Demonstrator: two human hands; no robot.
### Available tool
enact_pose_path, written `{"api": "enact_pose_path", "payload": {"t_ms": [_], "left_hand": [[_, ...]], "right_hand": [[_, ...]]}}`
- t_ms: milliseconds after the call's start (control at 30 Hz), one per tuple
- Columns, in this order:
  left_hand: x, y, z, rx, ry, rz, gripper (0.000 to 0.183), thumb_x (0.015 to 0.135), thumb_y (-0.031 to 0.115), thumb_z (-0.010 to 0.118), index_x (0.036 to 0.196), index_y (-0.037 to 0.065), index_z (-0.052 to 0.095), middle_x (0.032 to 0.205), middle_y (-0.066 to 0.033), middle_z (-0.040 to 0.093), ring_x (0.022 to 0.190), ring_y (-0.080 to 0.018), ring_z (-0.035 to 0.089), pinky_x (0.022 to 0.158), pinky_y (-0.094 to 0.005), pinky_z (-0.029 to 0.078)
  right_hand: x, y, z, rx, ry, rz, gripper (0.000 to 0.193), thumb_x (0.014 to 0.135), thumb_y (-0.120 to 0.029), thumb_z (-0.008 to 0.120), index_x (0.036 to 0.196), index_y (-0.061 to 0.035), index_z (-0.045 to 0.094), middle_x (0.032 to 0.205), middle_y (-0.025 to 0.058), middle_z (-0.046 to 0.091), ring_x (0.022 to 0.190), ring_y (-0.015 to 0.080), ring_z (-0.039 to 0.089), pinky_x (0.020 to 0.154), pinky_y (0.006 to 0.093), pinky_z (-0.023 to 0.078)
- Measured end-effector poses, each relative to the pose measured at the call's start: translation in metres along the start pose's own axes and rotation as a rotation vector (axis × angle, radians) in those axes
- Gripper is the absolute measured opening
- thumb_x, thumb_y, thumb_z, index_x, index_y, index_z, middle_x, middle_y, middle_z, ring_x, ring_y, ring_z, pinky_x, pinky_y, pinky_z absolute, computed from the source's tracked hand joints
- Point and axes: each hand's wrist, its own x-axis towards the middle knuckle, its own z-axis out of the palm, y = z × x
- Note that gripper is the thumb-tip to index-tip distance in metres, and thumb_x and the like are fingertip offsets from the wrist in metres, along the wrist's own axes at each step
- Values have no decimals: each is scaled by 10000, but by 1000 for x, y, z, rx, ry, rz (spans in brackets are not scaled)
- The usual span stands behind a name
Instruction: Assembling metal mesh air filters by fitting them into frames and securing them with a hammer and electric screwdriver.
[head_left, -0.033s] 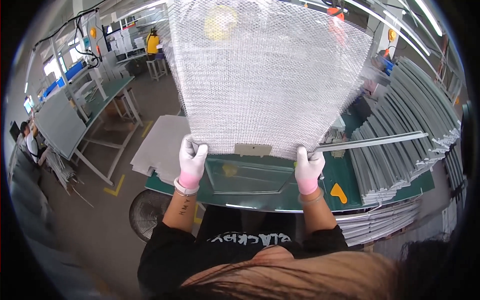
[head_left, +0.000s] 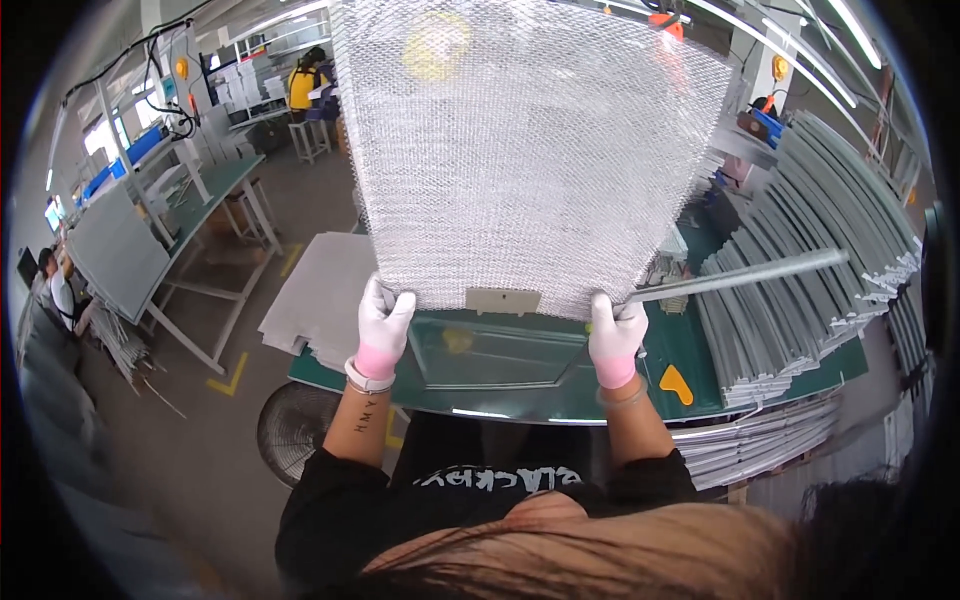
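Your left hand (head_left: 385,320) and right hand (head_left: 617,335) pinching one mesh (head_left: 520,170), blocking the table's (head_left: 695,345) far edge, one yellow piece (head_left: 677,384) near its front edge

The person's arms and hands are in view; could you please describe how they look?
The left hand and right hand wear white gloves with pink cuffs. A white band circles the left forearm, a pale band the right forearm; the left also bears dark lettering. The sleeves are black.

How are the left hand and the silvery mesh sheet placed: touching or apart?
Touching. The head view shows the gloved left hand closed on the lower left corner of the silvery mesh sheet, with no gap.
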Motion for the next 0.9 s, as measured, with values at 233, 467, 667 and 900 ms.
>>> {"api": "enact_pose_path", "payload": {"t_ms": [233,467,667,900], "left_hand": [[-9,-18,-10,100,-46,13,353,907,20,562,1253,-26,504,1108,-29,608,952,-71,547,847,-244,451],[-36,-60,-31,268,-152,-182,347,888,59,593,1217,-45,558,1049,-63,646,926,-113,591,840,-275,484],[-39,-35,-45,448,-404,-248,429,875,55,597,1283,-51,519,1155,-96,637,1073,-141,588,937,-304,462],[20,-1,-20,22,-182,-142,418,884,27,613,1283,-48,515,1191,-66,618,1093,-130,567,954,-302,446]], "right_hand": [[2,21,1,34,8,-45,467,801,-115,760,591,-62,347,525,31,361,498,114,335,456,317,296],[-23,31,-4,173,-279,153,183,876,-61,634,1025,44,619,871,57,664,772,108,586,721,280,481],[-27,46,-25,187,-629,223,334,884,-42,581,1207,46,577,1132,72,644,1019,132,601,902,291,474],[17,15,0,173,-155,14,318,854,-22,658,623,-48,442,592,-53,492,542,44,418,490,236,341]]}}
